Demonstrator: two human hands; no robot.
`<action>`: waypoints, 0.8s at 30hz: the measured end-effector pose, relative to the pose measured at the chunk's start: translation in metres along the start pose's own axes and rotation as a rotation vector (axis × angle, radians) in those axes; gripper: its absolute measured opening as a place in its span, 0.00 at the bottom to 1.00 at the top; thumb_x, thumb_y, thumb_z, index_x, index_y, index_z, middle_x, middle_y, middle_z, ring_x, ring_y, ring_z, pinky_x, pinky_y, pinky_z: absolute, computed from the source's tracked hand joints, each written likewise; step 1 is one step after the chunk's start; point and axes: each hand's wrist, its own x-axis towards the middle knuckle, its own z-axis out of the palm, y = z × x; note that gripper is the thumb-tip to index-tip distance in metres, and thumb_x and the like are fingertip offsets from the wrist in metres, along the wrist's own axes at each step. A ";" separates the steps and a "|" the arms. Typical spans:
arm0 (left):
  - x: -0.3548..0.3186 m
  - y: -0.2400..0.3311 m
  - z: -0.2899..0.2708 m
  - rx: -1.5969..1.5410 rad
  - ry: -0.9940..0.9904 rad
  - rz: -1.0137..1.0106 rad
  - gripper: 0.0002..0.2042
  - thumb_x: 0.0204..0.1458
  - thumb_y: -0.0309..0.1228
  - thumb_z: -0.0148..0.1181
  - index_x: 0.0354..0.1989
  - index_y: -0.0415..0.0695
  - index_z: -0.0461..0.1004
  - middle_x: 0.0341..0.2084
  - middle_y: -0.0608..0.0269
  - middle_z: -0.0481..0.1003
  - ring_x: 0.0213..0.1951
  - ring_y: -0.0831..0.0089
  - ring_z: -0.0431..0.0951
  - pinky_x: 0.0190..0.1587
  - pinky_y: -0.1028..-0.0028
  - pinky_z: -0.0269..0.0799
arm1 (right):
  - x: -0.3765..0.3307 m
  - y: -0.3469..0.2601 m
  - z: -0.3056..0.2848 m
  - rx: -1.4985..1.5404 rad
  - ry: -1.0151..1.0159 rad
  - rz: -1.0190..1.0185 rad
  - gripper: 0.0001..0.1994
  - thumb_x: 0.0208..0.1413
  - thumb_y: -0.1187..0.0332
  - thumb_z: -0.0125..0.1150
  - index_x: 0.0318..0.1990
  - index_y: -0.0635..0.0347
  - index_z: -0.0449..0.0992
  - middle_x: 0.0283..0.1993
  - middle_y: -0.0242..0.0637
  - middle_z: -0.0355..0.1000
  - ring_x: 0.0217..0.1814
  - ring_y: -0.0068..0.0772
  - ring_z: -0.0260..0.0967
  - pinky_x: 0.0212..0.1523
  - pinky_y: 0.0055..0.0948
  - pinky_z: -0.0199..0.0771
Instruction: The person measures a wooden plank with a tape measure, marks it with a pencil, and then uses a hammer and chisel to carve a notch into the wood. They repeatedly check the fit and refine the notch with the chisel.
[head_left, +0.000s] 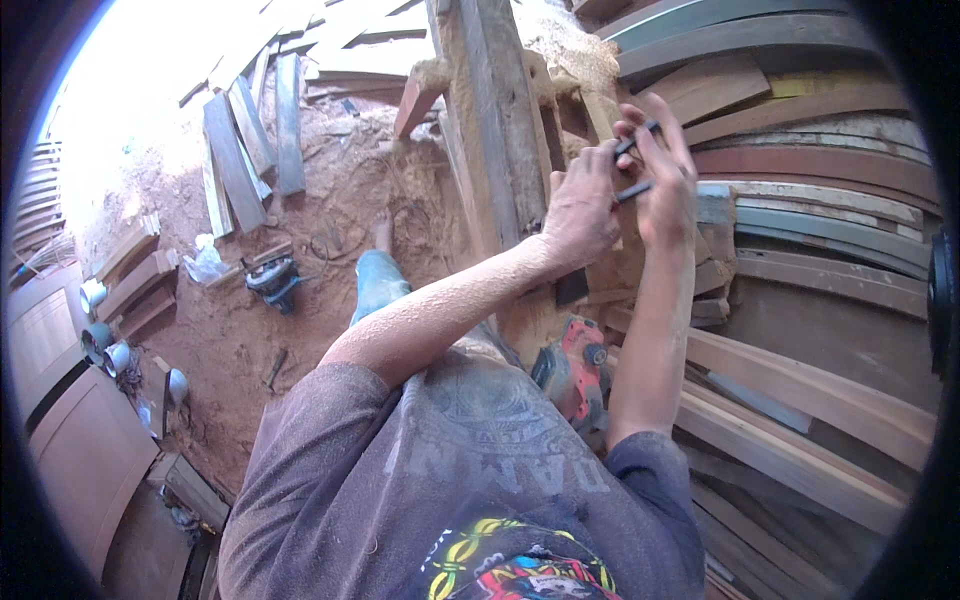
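Note:
My left hand [585,205] reaches across to the right, its fingers closed around a dark slim thing [634,191] that pokes out toward my other hand. Beside it my right hand [662,185] is raised, with its fingers curved around a second dark piece [637,143]. Whether the two dark pieces are one thing, I cannot tell; their kind is not clear. Both hands are close together above a wooden workpiece with openings [572,112]. Below them, near my right forearm, sits a red and grey power tool [578,362].
A thick upright wooden post [490,110] stands just left of my hands. Stacked boards [800,210] fill the right side. Loose planks [235,150] lie on the dirt floor at the left, near a dark blue power tool [272,282] and a plastic bag [205,262].

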 end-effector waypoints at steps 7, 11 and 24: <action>-0.048 0.018 0.030 0.117 -0.167 0.295 0.44 0.53 0.27 0.61 0.80 0.42 0.48 0.68 0.49 0.62 0.73 0.54 0.61 0.69 0.52 0.55 | -0.104 0.022 -0.047 0.333 0.194 -0.260 0.41 0.66 0.80 0.56 0.82 0.60 0.42 0.82 0.55 0.49 0.83 0.52 0.52 0.75 0.46 0.69; -0.056 0.025 0.026 0.164 -0.122 0.353 0.44 0.53 0.28 0.61 0.80 0.41 0.48 0.70 0.52 0.60 0.75 0.56 0.57 0.70 0.53 0.53 | -0.116 0.015 -0.045 0.335 0.188 -0.300 0.42 0.63 0.81 0.56 0.82 0.59 0.43 0.83 0.55 0.49 0.84 0.54 0.50 0.75 0.47 0.68; -0.041 0.015 0.000 0.003 0.063 0.234 0.50 0.46 0.24 0.62 0.80 0.35 0.44 0.69 0.42 0.59 0.72 0.46 0.59 0.72 0.52 0.51 | -0.079 -0.005 0.008 0.210 -0.011 -0.303 0.40 0.62 0.82 0.51 0.81 0.64 0.43 0.81 0.60 0.50 0.84 0.54 0.51 0.73 0.48 0.70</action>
